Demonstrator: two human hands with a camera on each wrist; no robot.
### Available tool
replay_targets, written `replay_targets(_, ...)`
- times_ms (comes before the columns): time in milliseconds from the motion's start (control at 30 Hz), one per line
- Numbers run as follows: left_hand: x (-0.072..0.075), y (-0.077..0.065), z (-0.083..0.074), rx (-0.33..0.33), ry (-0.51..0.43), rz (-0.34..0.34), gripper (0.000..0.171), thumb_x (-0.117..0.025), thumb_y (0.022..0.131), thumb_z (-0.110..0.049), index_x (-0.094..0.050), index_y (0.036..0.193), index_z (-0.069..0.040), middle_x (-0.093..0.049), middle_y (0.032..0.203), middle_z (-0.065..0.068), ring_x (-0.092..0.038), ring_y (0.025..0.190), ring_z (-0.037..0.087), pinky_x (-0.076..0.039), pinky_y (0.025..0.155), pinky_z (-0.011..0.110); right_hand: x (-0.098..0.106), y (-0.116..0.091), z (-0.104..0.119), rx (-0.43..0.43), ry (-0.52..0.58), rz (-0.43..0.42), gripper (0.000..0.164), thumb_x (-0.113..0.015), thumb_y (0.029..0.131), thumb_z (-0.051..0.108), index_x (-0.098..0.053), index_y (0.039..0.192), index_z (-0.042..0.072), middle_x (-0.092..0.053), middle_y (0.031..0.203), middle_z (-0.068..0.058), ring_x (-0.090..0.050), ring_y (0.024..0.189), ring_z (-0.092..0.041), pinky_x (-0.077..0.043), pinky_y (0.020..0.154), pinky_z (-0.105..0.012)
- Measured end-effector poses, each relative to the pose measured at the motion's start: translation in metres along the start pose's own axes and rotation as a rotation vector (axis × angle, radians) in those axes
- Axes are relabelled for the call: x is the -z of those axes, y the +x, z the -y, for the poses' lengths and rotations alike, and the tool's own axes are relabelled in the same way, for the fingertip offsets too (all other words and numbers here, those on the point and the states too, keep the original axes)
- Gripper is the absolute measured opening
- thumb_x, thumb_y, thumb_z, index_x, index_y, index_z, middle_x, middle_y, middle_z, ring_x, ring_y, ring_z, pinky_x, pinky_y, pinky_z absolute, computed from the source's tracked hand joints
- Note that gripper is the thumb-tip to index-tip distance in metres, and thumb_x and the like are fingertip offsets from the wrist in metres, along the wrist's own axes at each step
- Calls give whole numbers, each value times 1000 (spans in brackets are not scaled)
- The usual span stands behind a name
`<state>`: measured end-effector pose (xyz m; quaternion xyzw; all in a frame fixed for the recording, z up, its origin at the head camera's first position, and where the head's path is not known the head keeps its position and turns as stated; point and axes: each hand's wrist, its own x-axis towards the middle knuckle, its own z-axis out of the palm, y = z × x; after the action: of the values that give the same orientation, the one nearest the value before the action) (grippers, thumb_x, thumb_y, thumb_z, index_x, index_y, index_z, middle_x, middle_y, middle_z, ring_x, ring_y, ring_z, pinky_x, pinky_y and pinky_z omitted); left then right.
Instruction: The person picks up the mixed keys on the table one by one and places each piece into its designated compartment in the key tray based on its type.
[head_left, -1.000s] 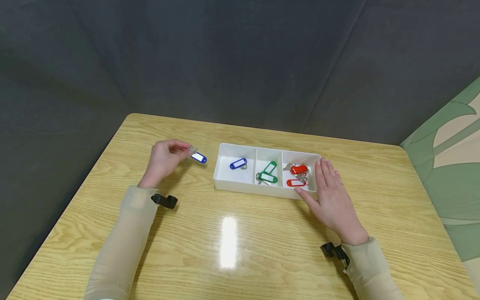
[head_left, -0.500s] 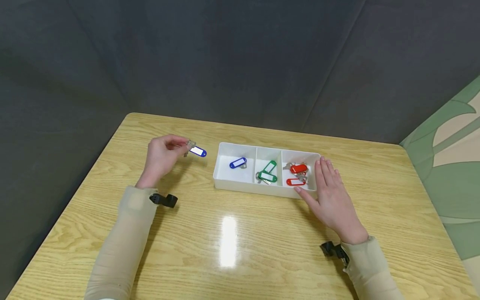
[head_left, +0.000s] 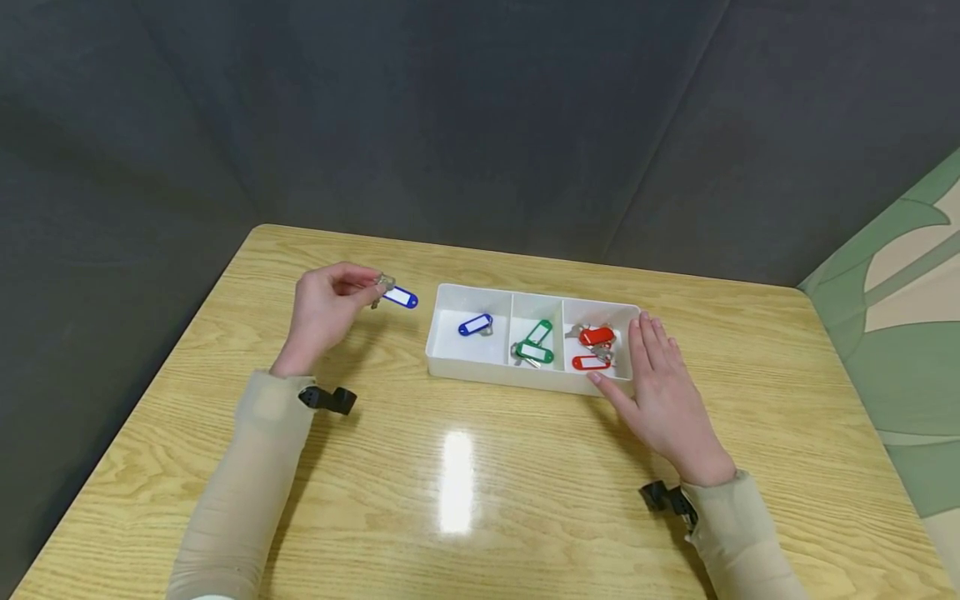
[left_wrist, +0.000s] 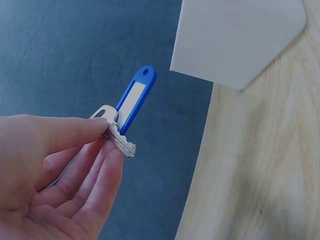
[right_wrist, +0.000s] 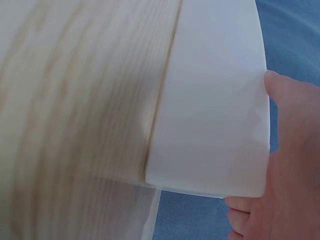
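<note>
My left hand (head_left: 322, 312) pinches a key (left_wrist: 122, 142) between thumb and fingers, to the left of the white divided tray (head_left: 495, 372). From the key's ring hangs a blue key tag (left_wrist: 137, 100) with a white label, pointing toward the tray. My right hand (head_left: 667, 404) rests at the tray's right end, fingers straight along the end wall and thumb on the front rim. Inside the tray, another blue key tag (head_left: 476, 325) lies in the left compartment. Green key tags (head_left: 536, 353) with keys fill the middle one, and red key tags (head_left: 597, 336) with keys the right one.
The tray stands on a wooden table (head_left: 375, 500), toward its back edge. Behind the table hangs a dark cloth (head_left: 450, 125), with a green and beige patterned surface (head_left: 900, 350) at the right. Black wrist mounts (head_left: 330, 401) sit on both sleeves.
My left hand has risen slightly toward the back of the table with the key and blue tag, and the tag has turned a little. The right hand and tray have stayed put.
</note>
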<state>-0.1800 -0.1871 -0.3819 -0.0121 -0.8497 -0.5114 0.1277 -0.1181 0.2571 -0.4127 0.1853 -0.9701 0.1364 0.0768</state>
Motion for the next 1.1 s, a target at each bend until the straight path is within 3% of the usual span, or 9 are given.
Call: replay_targets(1100,-8,-4,-24,-77,-49,32,16,-80,91,-9,-77,105,-4,-74,98,7,-69,80,18,-56,73,24,0,0,0,1,-7,3,94,-58,100,52,-16,157,-11,-12,164,-28,-7,152,-41,-6,122,-52)
